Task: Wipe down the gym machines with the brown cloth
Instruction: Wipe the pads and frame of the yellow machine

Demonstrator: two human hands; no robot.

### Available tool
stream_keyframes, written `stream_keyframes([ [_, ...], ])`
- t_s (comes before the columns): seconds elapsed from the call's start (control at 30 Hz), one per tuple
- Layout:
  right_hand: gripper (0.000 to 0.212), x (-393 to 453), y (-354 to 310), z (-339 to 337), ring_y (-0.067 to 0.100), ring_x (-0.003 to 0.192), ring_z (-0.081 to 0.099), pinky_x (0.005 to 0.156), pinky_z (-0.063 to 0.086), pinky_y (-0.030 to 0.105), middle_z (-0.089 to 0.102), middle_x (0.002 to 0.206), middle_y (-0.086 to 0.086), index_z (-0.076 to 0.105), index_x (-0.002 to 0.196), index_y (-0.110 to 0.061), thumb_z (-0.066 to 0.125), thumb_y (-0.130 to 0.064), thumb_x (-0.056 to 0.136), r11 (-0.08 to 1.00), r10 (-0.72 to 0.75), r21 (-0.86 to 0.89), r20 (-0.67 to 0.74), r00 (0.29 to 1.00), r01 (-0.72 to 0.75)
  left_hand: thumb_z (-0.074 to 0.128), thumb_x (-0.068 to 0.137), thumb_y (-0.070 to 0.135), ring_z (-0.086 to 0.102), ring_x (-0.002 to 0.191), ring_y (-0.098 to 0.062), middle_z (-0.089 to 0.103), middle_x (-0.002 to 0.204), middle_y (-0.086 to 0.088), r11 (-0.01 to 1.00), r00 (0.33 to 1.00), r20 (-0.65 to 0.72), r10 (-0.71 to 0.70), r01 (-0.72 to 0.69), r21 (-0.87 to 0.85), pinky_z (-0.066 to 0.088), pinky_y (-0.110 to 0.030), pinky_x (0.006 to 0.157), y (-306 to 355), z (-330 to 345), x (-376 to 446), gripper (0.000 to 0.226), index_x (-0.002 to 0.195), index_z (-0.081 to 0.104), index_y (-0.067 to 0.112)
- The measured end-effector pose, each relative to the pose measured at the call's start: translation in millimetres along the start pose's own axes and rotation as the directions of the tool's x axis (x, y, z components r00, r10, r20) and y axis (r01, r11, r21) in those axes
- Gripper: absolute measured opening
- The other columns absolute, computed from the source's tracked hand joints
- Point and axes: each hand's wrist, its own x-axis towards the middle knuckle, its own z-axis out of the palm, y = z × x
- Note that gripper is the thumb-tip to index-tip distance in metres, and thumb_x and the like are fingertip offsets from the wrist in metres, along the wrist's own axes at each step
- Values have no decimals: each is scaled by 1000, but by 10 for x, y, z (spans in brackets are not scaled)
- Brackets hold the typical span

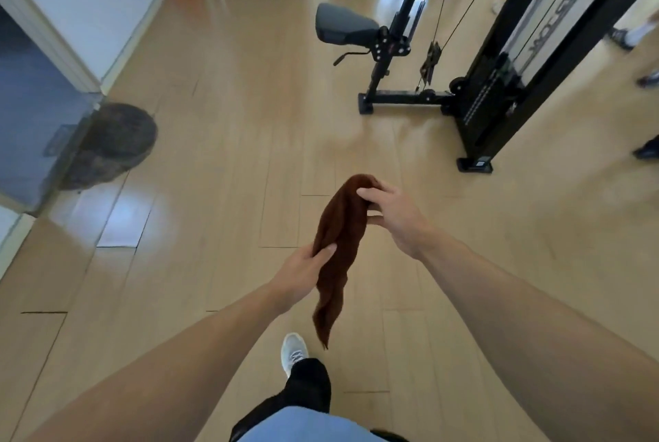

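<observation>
The right hand [387,215] pinched the top of the brown cloth [338,245] just below the middle of the frame, fingers curled over its bunched upper end, while the left hand [306,270] gripped the cloth lower down along its left edge, thumb pressed against the fabric. Between and below them the cloth hung in a long twisted drape, its tail dangling above a grey shoe [294,352] stepping forward at the bottom centre. To my eye the cloth was being readied rather than used; it would serve better shaken out and folded into a flat pad, so that a broad face met the equipment instead of a rope of fabric. The nearest machine [499,84] stood well apart in the upper right, a black frame with cables, a yellow crossbar and a padded seat [342,27] jutting left. Its base feet reached out onto the wooden floor [214,156], an edge to mind when walking up. The floor between was open, with a dark round mat [114,142] by the doorway at left.
</observation>
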Motion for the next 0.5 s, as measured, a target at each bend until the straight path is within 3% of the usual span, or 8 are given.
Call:
stream_keyframes([
  [0.03, 24, 231, -41, 0, 15, 97, 68, 86, 58, 34, 73, 108, 2, 70, 120, -12, 59, -13, 99, 1000, 11, 14, -2, 1000, -11, 54, 102, 33, 75, 85, -19, 78, 95, -3, 1000, 1000, 2, -1, 1, -26, 58, -28, 68, 142, -106, 203, 24, 114, 68, 20],
  [0.1, 26, 679, -124, 32, 17, 109, 66, 97, 55, 37, 71, 114, -4, 69, 120, -21, 63, -10, 97, 999, 37, 40, -21, 999, -37, 52, 102, 37, 74, 95, -22, 77, 104, -5, 1000, 1000, 6, 3, -3, -24, 61, -40, 81, 451, -331, 599, 26, 120, 66, 23],
  [0.2, 28, 1219, -190, 83, 18, 127, 59, 110, 45, 39, 69, 125, -8, 66, 124, -27, 69, -24, 96, 988, 157, 15, 15, 988, -157, 51, 102, 38, 74, 97, -20, 78, 104, -2, 999, 1000, 6, 1, -1, -53, 57, -42, 87, 955, -647, 1163, 26, 119, 65, 25],
  [0.27, 41, 1519, -199, 156, 22, 131, 56, 113, 41, 37, 67, 131, -4, 64, 131, -26, 66, -45, 95, 966, 260, -24, 116, 959, -259, 52, 102, 36, 73, 102, -20, 77, 107, -1, 990, 999, 25, -24, 28, -141, 56, -42, 91, 1254, -834, 1512, 25, 118, 66, 24],
  [0.37, 70, 2102, -220, 269, 21, 130, 58, 115, 32, 38, 69, 133, 6, 61, 138, -22, 43, -73, 94, 934, 343, 6, 274, 899, -358, 54, 101, 32, 68, 113, -25, 73, 119, -6, 959, 993, 84, -83, 102, -265, 52, -42, 98, 1647, -1120, 2101, 31, 126, 62, 17],
  [0.43, 87, 2545, -271, 308, 18, 134, 55, 116, 25, 39, 68, 134, 5, 59, 140, -14, 32, -81, 92, 924, 353, 14, 348, 868, -381, 54, 100, 28, 69, 110, -29, 71, 121, -14, 940, 989, 103, -107, 134, -313, 51, -42, 100, 1855, -1317, 2527, 35, 128, 60, 8],
  [0.5, 88, 2970, -412, 332, 14, 130, 57, 115, 29, 35, 70, 131, 3, 63, 135, -10, 38, -82, 89, 929, 353, -36, 378, 856, -368, 56, 98, 24, 69, 108, -31, 70, 121, -20, 917, 988, 81, -133, 154, -367, 52, -40, 97, 2063, -1522, 2914, 38, 128, 59, 0],
])
